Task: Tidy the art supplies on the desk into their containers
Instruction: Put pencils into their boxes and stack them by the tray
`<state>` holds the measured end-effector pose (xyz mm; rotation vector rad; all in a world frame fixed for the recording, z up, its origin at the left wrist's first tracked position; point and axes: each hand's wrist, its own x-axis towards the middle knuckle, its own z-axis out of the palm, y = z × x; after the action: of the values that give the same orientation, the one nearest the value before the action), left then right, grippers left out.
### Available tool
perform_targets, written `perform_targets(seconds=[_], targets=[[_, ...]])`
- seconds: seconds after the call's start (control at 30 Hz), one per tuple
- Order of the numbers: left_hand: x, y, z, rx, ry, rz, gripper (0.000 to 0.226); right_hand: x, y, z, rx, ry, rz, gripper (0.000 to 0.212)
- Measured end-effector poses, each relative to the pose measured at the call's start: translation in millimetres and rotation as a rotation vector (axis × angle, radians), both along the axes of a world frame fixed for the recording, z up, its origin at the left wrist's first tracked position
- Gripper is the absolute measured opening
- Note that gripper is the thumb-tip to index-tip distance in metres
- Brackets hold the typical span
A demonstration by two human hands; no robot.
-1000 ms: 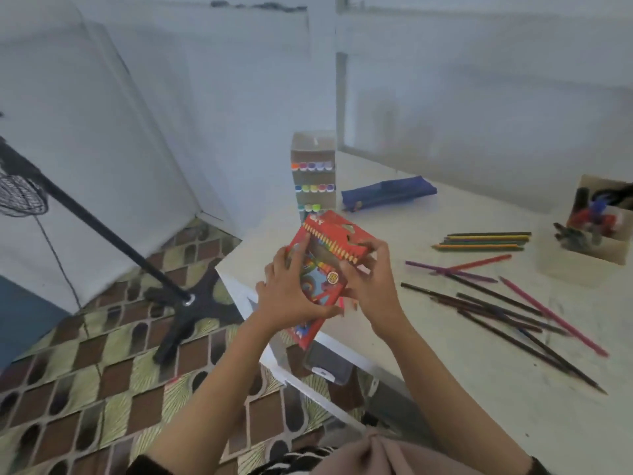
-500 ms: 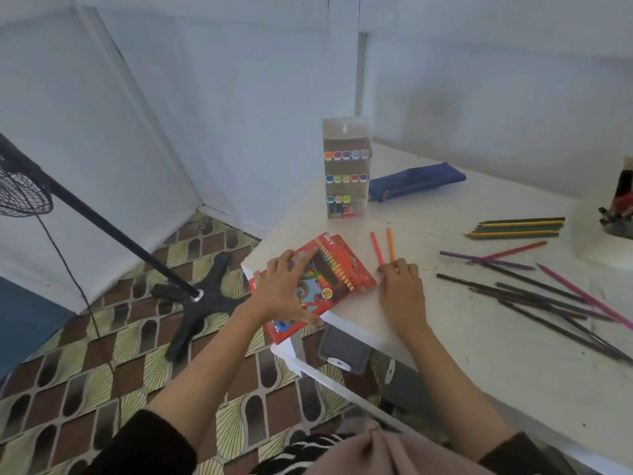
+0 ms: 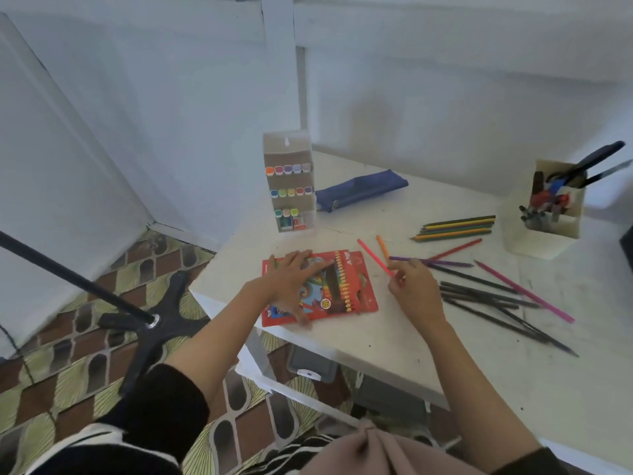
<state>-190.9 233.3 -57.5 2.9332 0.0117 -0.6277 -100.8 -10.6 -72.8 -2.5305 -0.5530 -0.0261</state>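
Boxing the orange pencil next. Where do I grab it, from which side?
Probably pinch the orange pencil at its far end from above: it lies flat on the desk, its near end crowded by the purple pencil and the right hand pinching the pink pencil.

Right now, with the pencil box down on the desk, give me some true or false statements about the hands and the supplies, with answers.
1. The left hand lies flat on the red pencil box. True.
2. The right hand is away from every pencil. False: its fingertips pinch the near end of a pink pencil.
3. The blue pencil case lies beside the marker stand. True.
4. The white holder is empty. False: scissors and pens stand in it.
5. No pencil lies loose on the desk. False: many do, such as the dark pencils.
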Motion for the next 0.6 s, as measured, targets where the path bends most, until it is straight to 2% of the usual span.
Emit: perform_targets(seconds=[0.2,0.3,0.4,0.5,0.6], targets=[[6,4,-7,-0.022,0.053,0.013,0.129,5,-20,14,0.007,0.261,0.114,0.019],[4,1,-7,-0.063,0.042,0.011,0.125,8,-24,12,0.071,0.368,0.226,0.028],[1,1,-3,-0.075,0.002,0.014,0.118,6,-18,16,0.047,0.414,0.425,0.036],[-4,0,-1,-0.049,-0.05,0.143,0.109,6,-10,20,0.11,0.391,0.477,0.034],[-14,-3,-7,-0.119,-0.06,0.3,0.097,1,0,12,0.235,0.428,0.433,0.026]])
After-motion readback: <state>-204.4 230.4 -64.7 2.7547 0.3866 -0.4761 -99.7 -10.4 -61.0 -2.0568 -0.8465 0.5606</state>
